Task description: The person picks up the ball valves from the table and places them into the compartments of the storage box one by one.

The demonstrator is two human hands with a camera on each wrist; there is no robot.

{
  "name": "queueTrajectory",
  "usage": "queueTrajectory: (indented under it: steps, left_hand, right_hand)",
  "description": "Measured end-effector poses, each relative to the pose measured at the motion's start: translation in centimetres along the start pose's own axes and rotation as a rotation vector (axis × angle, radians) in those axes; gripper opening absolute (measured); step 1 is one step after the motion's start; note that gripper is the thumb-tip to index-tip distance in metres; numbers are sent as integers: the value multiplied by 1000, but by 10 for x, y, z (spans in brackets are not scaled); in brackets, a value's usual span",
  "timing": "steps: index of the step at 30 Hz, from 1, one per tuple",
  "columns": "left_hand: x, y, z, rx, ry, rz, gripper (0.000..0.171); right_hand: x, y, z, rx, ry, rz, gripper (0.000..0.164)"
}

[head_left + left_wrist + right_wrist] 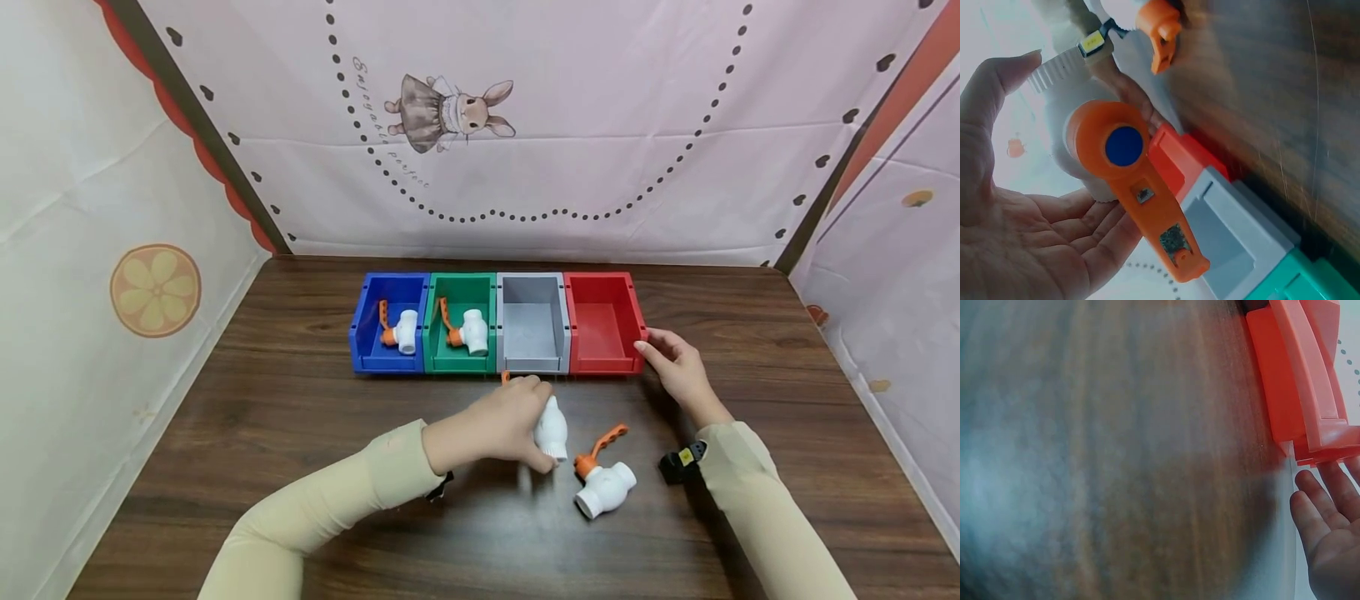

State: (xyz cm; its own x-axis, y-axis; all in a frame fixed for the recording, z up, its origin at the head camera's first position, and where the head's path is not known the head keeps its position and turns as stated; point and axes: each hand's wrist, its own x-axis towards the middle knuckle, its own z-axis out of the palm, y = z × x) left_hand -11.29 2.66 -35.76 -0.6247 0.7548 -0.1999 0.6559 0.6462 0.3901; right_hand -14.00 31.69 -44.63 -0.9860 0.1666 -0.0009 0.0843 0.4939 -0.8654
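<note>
One by one, apparently loading beyond occupied green bin (461,364): gripping with left hand (504,423) an orange-handled ball valve (552,428) just short of gray bin (529,327), next likely calling for placement inside, and touching red bin (602,327) with extended right hand (681,371).

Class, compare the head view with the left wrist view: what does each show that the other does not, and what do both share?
Only the head view: the blue bin, its valve, the green bin's valve and the rabbit print.
Only the left wrist view: the blue disc on the held valve's orange handle.
Both: the left hand gripping that valve, the loose valve, the right hand, plus the green bin, grey bin and red bin.
</note>
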Motion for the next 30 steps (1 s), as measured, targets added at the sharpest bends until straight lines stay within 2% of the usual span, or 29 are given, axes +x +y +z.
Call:
queueTrajectory:
  steps: [8, 13, 18, 25, 30]
  left_hand:
    - [4, -19, -23, -103, 93, -9, 72]
    - [11, -26, -37, -143, 130, 1, 71]
    - [24, -29, -47, -127, 155, -1, 74]
    - [45, -30, -57, -99, 157, 13, 72]
    - [52, -30, -63, -74, 160, 17, 72]
  right_hand:
    - [3, 0, 5, 8, -23, 6, 55]
    - [3, -1, 5, 14, -27, 8, 54]
    - [4, -1, 3, 24, -30, 17, 54]
    - [4, -1, -2, 20, -18, 24, 53]
    - [4, -1, -3, 17, -10, 25, 52]
